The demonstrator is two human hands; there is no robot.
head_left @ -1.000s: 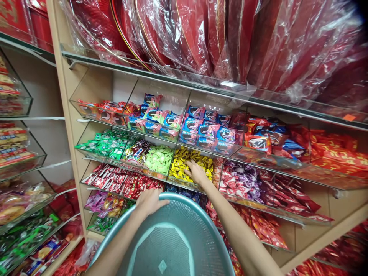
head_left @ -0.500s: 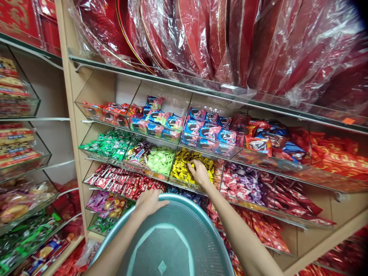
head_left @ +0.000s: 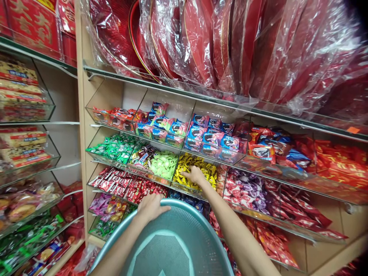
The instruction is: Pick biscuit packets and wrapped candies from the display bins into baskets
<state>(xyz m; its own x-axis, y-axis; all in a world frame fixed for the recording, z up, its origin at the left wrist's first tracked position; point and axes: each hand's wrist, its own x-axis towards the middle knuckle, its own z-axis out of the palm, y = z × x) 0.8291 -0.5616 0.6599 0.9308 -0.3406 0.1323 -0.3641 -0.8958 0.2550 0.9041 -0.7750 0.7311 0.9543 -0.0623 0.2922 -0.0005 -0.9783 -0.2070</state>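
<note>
My left hand [head_left: 151,209] is closed over the far rim of a teal plastic basket [head_left: 175,216], its thumb lying along the inner side. The basket hangs below the shelves with its perforated floor showing. My right hand [head_left: 195,175] reaches over the basket into a clear bin of small yellow-wrapped candies [head_left: 205,170]. Its fingers are apart and touch the top of the heap; the fingertips are partly hidden, and no candy shows in them. Light green candies [head_left: 163,165] lie in the bin to the left, beside a few Snickers bars [head_left: 143,155].
Purple and pink wrapped candies [head_left: 247,188] fill the bin to the right. Above is a glass shelf edge [head_left: 201,94] bearing red items in plastic [head_left: 198,42]. Blue cookie packs [head_left: 212,136] sit in the row over the yellow candies. A wooden upright [head_left: 82,153] stands left.
My right hand has shifted slightly left within the yellow candies, its thumb side now stretched out more. The view has moved a little; my left hand stays on the basket rim.
</note>
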